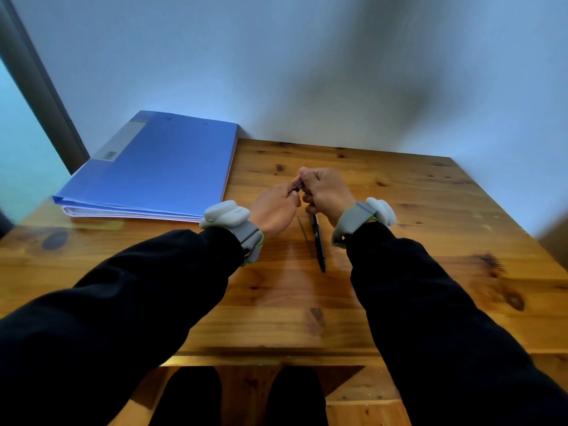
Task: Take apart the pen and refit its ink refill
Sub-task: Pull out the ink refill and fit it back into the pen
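Observation:
My left hand [275, 209] and my right hand [327, 192] meet above the middle of the wooden table [415, 272]. Both pinch a small dark pen piece [297, 186] between their fingertips; most of it is hidden by the fingers. Below the right hand a long black pen barrel [318, 242] lies on the table, pointing toward me. A thin clear refill-like rod [302, 229] lies just left of it. Both wrists wear grey bands with white pods.
A blue ring binder [153, 167] lies at the back left of the table, against the pale wall. A dark frame post [37, 84] stands at far left. The table's front edge [276, 358] is near my knees.

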Demonstrator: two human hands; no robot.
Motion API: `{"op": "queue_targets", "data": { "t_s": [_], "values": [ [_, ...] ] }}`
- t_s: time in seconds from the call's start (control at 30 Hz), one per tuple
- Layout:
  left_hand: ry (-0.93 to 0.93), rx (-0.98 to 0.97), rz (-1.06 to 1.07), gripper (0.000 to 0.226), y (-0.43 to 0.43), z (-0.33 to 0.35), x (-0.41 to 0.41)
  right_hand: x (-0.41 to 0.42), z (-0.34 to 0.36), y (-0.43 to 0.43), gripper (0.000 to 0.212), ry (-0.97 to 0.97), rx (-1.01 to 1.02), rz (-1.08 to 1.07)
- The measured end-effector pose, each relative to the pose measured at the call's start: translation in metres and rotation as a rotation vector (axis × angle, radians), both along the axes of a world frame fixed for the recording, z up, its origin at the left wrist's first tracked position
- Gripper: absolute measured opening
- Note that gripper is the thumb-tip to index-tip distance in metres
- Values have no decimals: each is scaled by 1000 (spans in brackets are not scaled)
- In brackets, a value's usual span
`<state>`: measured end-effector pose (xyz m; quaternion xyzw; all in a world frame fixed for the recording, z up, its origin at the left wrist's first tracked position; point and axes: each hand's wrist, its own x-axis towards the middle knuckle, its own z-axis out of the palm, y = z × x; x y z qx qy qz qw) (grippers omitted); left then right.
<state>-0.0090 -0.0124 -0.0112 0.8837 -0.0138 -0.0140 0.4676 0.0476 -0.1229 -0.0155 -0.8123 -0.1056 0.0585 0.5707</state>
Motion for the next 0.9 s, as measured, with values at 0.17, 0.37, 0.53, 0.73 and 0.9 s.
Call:
{"op": "queue_targets", "data": {
  "t_s": [0.17,0.37,0.53,0.73,0.9],
  "values": [
    [-20,3,-7,30,1,3,-2,-1,-1,-1,40,9,14,17],
    [12,-10,-7,35,2,4,-3,-3,-2,-4,30,40,62,51],
    [38,-20,2,34,5,2,0,-2,-2,-9,19,21,80,44],
    [32,-55,-15,28,6,1,1,0,-3,-13,16,-39,19,64],
    [36,-77,-16,29,7,1,2,1,-4,-12,22,-56,19,67]
  ]
}}
